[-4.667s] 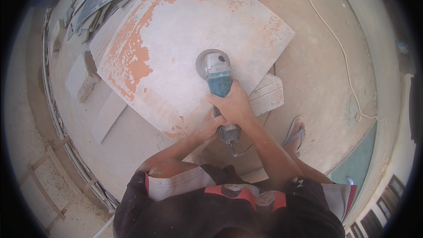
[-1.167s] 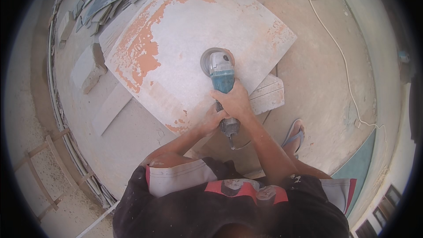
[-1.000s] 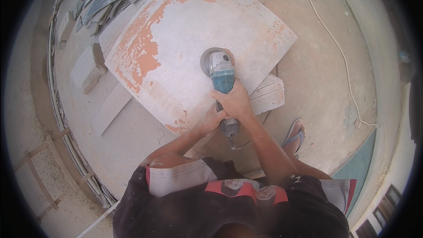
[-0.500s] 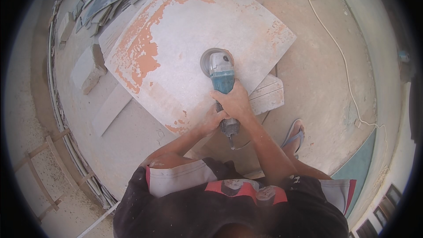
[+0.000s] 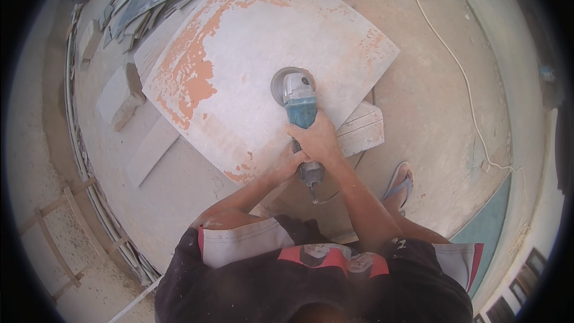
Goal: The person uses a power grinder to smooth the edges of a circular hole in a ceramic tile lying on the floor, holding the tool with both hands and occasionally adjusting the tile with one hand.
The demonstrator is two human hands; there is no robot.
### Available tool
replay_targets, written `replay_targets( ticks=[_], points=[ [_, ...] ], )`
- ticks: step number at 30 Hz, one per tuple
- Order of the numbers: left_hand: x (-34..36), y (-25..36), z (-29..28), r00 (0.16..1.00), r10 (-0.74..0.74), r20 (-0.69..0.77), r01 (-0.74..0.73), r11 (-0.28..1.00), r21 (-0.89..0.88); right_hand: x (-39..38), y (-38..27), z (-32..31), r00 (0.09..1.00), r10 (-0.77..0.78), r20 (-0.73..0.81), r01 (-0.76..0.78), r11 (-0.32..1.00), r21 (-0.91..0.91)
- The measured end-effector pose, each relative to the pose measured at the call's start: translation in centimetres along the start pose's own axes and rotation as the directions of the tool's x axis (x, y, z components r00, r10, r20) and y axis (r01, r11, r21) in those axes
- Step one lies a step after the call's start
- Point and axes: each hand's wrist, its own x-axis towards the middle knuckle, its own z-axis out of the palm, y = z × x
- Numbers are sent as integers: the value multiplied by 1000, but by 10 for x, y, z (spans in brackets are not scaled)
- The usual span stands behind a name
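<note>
An angle grinder (image 5: 300, 106) with a teal body and grey head lies along my line of view, its round disc on the slab. My right hand (image 5: 317, 136) wraps round the middle of its body. Lower down, my left hand (image 5: 289, 162) grips the rear part of the same tool, close against the right hand. Beneath the disc is a large square slab (image 5: 251, 54), whitish with dust, with orange patches along its left and far edges and near its right corner. The slab's surface directly under the disc is hidden.
Blocks (image 5: 122, 97) and a pale grooved block (image 5: 362, 131) show beside the slab. Broken grey tiles (image 5: 152, 0) are piled at the far left. A white cable (image 5: 457, 63) runs over the floor at right. My sandalled foot (image 5: 399, 185) stands near the slab's right side.
The grinder and both hands stay in nearly the same place, with only a very slight shift of the whole view. The grip is unchanged.
</note>
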Motion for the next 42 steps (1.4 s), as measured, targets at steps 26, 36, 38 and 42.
replay_targets(
  ticks=[26,36,38,42],
  points=[
    [0,7,5,999,-18,40,19,1000,-20,2,3,0,1000,-3,-20,3,1000,17],
    [1,7,6,1000,-2,24,2,1000,1,4,9,3,999,-21,-45,22,1000,20],
    [3,5,4,1000,-6,31,5,1000,10,4,8,2,999,-16,-41,17,1000,16],
    [0,7,8,1000,11,22,-11,1000,0,-1,0,-3,1000,6,-4,-6,999,41]
  ],
)
